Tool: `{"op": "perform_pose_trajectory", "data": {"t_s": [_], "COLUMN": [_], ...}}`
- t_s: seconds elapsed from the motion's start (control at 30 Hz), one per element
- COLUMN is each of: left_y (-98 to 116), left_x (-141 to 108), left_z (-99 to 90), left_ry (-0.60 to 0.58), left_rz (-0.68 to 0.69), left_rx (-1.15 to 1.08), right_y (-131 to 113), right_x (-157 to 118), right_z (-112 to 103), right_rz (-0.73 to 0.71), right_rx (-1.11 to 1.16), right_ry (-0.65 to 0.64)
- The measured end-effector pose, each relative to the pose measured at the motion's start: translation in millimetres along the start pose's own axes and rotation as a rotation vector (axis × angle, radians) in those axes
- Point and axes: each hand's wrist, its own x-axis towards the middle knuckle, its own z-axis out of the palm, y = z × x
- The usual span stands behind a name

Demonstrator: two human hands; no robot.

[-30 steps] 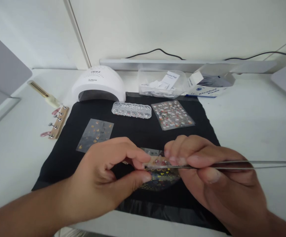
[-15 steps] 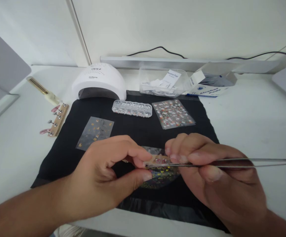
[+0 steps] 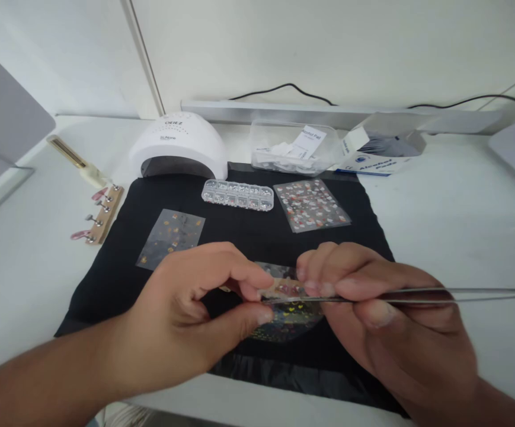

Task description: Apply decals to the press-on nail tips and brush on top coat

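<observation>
In the head view, the left hand (image 3: 195,302) is at the lower centre of the frame, its thumb and forefinger brought close together at the tip of a pair of metal tweezers (image 3: 399,292); whether they grip anything cannot be told. The right hand (image 3: 399,332), at lower right, grips the tweezers between thumb and fingers, the tweezers lying nearly level and reaching the right edge. Beneath the fingertips, a dark sheet with yellow hearts (image 3: 295,323) lies over a black mat (image 3: 239,237) on the white table (image 3: 453,219). Near the centre sits a clear compartment case (image 3: 238,196), between an orange-dotted sheet (image 3: 172,237) at left and a red-and-white patterned sheet (image 3: 313,204) at right. A white domed lamp (image 3: 181,142) stands at upper left, an open alcohol-pad box (image 3: 373,166) at upper right.
</observation>
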Motion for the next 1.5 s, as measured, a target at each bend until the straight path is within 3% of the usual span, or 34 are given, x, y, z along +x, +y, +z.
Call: {"op": "perform_pose_trajectory", "data": {"t_s": [0.93, 1.13, 1.5], "left_y": [-1.5, -1.6, -4.7], "left_x": [-0.5, -0.3, -3.2], "left_z": [0.4, 0.9, 2.5], "left_ry": [-0.01, 0.009, 0.047], "left_rz": [-0.004, -0.001, 0.125], "left_rx": [-0.001, -0.009, 0.035], "right_y": [3.3, 2.8, 0.8], "right_x": [3.1, 5.9, 1.5], "right_z": [-1.6, -3.8, -5.4], "right_rz": [0.093, 0.002, -0.088], "right_rx": [0.074, 0.056, 0.048], "right_ry": [0.034, 0.033, -0.037]}}
